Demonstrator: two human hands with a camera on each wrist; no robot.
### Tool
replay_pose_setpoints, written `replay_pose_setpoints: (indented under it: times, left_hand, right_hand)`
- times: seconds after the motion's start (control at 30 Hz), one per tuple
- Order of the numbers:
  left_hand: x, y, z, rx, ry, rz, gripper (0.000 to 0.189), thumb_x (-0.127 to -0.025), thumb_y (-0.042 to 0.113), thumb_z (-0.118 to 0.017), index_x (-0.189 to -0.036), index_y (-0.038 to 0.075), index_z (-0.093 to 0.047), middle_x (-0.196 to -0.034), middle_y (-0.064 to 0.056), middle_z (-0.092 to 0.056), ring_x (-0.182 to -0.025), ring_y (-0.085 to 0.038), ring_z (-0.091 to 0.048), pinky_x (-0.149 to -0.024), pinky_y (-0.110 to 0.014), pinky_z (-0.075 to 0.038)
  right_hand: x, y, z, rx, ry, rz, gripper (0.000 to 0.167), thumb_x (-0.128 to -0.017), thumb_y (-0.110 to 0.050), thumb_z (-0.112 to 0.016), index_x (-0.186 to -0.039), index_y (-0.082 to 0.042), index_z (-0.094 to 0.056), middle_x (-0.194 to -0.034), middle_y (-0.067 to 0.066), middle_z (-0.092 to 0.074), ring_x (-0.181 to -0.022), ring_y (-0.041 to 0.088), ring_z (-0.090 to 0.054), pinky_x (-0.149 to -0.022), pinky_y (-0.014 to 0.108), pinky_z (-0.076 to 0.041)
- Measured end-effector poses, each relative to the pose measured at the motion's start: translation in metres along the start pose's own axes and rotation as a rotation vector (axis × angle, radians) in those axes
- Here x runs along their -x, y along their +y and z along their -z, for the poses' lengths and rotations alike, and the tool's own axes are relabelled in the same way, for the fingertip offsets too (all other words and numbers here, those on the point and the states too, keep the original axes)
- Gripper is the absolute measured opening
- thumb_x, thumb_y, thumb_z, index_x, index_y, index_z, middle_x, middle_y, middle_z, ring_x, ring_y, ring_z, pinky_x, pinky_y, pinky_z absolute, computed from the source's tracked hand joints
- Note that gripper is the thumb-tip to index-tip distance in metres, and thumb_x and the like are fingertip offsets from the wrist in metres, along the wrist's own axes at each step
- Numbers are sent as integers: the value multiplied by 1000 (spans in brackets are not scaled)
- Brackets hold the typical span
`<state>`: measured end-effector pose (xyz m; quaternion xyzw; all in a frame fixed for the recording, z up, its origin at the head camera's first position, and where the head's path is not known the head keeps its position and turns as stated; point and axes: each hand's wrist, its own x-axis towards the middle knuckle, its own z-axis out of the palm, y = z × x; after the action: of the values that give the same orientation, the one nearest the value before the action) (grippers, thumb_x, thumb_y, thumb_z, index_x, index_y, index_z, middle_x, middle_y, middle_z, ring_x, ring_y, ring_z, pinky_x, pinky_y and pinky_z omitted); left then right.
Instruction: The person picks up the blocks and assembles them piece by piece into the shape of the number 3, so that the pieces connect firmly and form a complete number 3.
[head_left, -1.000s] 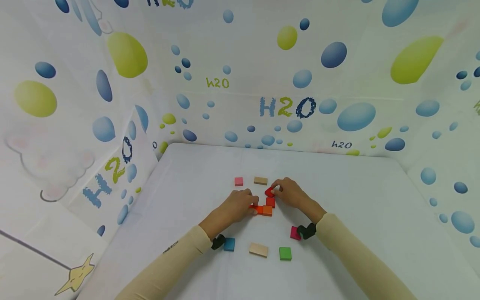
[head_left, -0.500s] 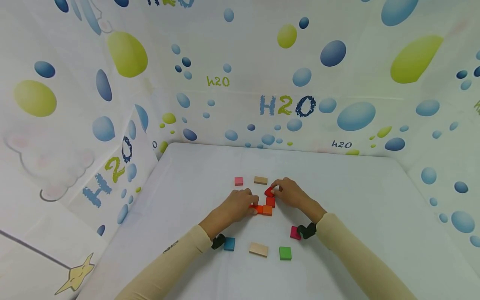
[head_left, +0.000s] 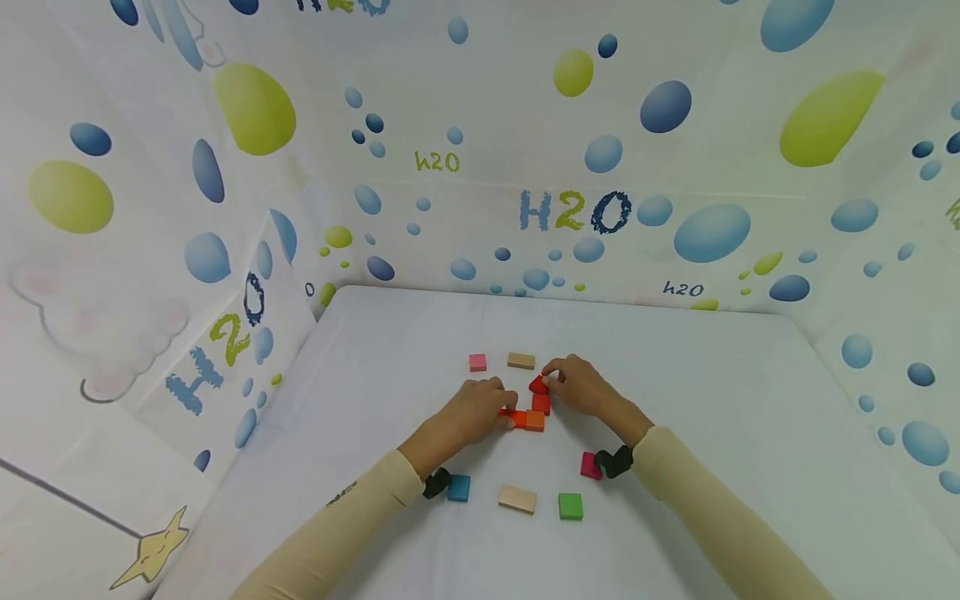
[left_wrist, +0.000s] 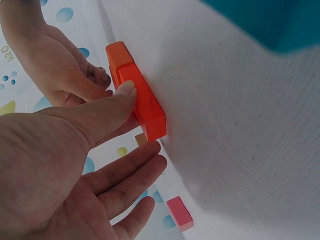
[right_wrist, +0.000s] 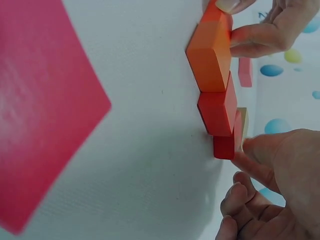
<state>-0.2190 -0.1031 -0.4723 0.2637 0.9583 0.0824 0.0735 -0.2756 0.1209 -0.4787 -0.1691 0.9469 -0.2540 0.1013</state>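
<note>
My left hand (head_left: 472, 411) pinches a long orange-red block (left_wrist: 146, 102), thumb on its near face and the index finger behind. An orange block (head_left: 535, 422) adjoins that block's right end. Behind the orange one lies a red square block (head_left: 541, 404). At the far end of this row, my right hand (head_left: 587, 387) pinches a small red triangular block (head_left: 537, 385) between thumb and index finger. In the right wrist view the triangular block (right_wrist: 224, 147) sits close against the red square one, partly hidden behind it.
Beyond the hands lie a pink block (head_left: 477, 362) and a wooden block (head_left: 521, 361). Nearer are a blue block (head_left: 459, 489), a second wooden block (head_left: 517, 499), a green block (head_left: 571, 507) and a crimson block (head_left: 590, 466) by the right wrist camera.
The red triangular block has turned slightly in my right fingers, its point now facing more away from me. Both hands otherwise keep their places.
</note>
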Motion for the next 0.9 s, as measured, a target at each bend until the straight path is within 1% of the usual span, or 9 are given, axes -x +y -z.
replay_pose_setpoints:
  times: [0.2,0.33,0.47,0.6,0.73,0.9]
  left_hand:
    - [-1,-1,-1,4,1,3,28,-96,34,-78,-121,21,-74,-115,-3,-69,-109,-19,-62,-101,-45,-52]
    - [-2,-1,-2,3,0,6,28,-97,34,-78,-121,22,-73,-115,-3,-69,-109,-19,-62,-101,-44,-52]
    - [0,0,-1,16,7,6,26,-97,33,-78,-119,21,-73,-113,-3,-68,-107,-19,-61,-99,-43,-52]
    - [1,0,0,19,6,11,27,-97,33,-78,-120,21,-73,-113,-3,-68,-106,-19,-61,-99,-43,-52]
    - [0,-2,-3,5,-1,15,28,-96,35,-78,-121,22,-73,-114,-2,-69,-106,-18,-62,-99,-43,-53]
    - [0,-2,-2,3,3,5,27,-96,35,-78,-120,22,-73,-112,-2,-69,-105,-17,-62,-99,-42,-53]
  right_hand:
    - [-2,3,5,31,40,8,26,-107,-17,-61,-128,-6,-70,-99,10,-62,-92,22,-56,-82,35,-54]
    - [-5,5,9,37,58,22,25,-107,-16,-62,-127,-4,-70,-97,10,-62,-90,23,-56,-78,34,-52]
    - [-11,7,13,30,65,9,26,-107,-18,-61,-128,-5,-70,-97,10,-62,-90,23,-56,-75,33,-52]
    - [-17,5,15,27,63,5,27,-107,-19,-62,-128,-4,-71,-96,10,-63,-90,24,-57,-74,32,-53]
    - [-23,1,15,27,55,6,27,-106,-21,-64,-127,-4,-71,-94,9,-64,-88,23,-57,-72,31,-53]
    - [-32,-3,14,20,46,-11,28,-106,-23,-66,-126,-5,-71,-95,9,-64,-88,23,-58,-70,30,-53]
